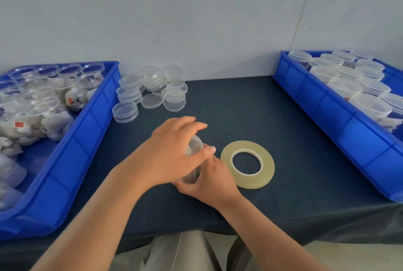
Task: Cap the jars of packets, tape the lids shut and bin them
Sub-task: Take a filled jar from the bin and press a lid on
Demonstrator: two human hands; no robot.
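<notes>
Mid-counter (239,107): one clear jar (194,145), mostly hidden by both hands. Left hand (172,153) curls over the lid end, gripping it. Right hand (210,180) wraps the jar's body from below. Motion blur on the left fingers. Whether the jar rests on the counter cannot be told.

Risks, as judged:
- Lid seating crooked if twisted while the jar is tilted; tape would then seal a gap.
- Tape roll (247,181) lies flat just beside the right hand; a careless wrist could knock it.
- Clear tape end may be hard to find.

Writing: none legible. Packets in the left bin (93,118) carry small red tags (19,124), too small to read. Right bin (327,105) holds capped jars.
</notes>
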